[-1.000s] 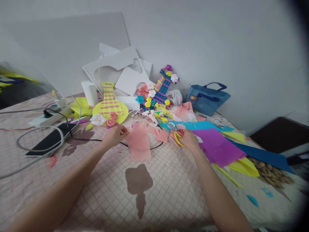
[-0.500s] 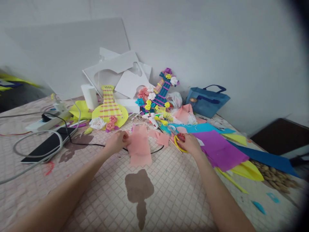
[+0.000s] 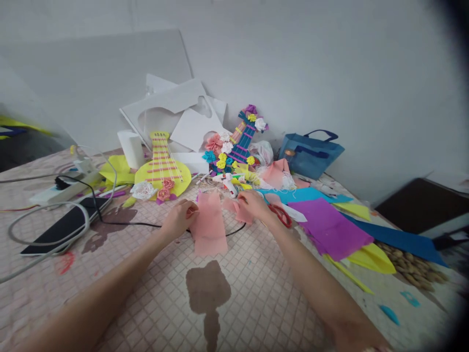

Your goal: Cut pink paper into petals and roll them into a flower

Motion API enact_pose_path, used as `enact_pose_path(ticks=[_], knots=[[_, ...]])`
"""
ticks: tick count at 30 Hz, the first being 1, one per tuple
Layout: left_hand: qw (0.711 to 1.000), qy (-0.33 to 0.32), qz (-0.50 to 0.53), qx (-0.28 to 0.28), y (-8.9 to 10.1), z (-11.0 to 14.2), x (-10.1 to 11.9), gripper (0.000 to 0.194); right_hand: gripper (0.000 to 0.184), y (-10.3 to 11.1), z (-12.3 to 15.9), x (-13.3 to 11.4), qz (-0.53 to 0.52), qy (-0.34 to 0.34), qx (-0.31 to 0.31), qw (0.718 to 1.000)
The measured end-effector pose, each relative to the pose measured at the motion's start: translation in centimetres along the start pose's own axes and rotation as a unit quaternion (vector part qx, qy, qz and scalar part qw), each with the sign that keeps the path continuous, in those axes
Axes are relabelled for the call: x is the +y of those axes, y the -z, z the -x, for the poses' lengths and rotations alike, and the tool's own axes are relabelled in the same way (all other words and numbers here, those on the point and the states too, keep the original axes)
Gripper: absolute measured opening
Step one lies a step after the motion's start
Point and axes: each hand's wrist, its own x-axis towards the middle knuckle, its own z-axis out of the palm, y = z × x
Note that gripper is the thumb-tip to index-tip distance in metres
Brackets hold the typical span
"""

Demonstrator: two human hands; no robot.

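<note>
My left hand (image 3: 181, 220) is closed, pinching the left edge of a pink crepe paper sheet (image 3: 209, 225) that lies on the quilted cover. To the right of the sheet, my right hand (image 3: 253, 204) curls its fingers over a small pink paper scrap (image 3: 240, 210). Red-handled scissors (image 3: 280, 214) lie loose beside my right wrist, on the edge of a purple sheet (image 3: 330, 226).
Behind the paper lie a yellow paper guitar (image 3: 163, 168), a blue guitar with paper flowers (image 3: 240, 142) and a glue gun (image 3: 227, 181). A black cable (image 3: 128, 224) runs under the pink sheet. At left are a power strip (image 3: 62, 191) and a black tablet (image 3: 60, 229); a blue bag (image 3: 311, 152) stands at back right.
My right hand let go of the scissors and moved left to the small pink scrap. My left hand stayed on the pink sheet's edge.
</note>
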Motion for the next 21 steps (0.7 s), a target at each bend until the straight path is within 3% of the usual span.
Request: enact_pose_path(ticks=[4,9,12,16,19,21], knots=[[1.0,0.005,0.015,0.003,0.1,0.1,0.1,0.014,0.007,-1.2,-1.7,-0.6,0.018,-0.033,-0.029,0.999],[1.0,0.0,0.015,-0.002,0.2,0.2,0.5,0.014,0.012,-2.0,-2.0,-0.3,-0.01,-0.049,-0.035,0.998],[1.0,-0.002,0.023,-0.002,0.2,0.3,0.7,0.014,0.01,-1.5,-1.9,-0.1,-0.05,-0.036,0.004,0.998],[1.0,0.0,0.03,-0.005,0.2,0.4,0.7,0.015,0.01,0.4,-0.9,0.2,-0.11,-0.044,0.104,0.987],[0.999,0.008,0.039,-0.008,0.2,0.5,1.0,0.016,0.013,1.8,0.6,0.7,-0.211,-0.081,0.177,0.958],[0.999,0.014,0.049,0.0,0.2,0.4,1.8,0.016,0.016,2.3,1.7,1.0,-0.348,-0.13,0.196,0.907]])
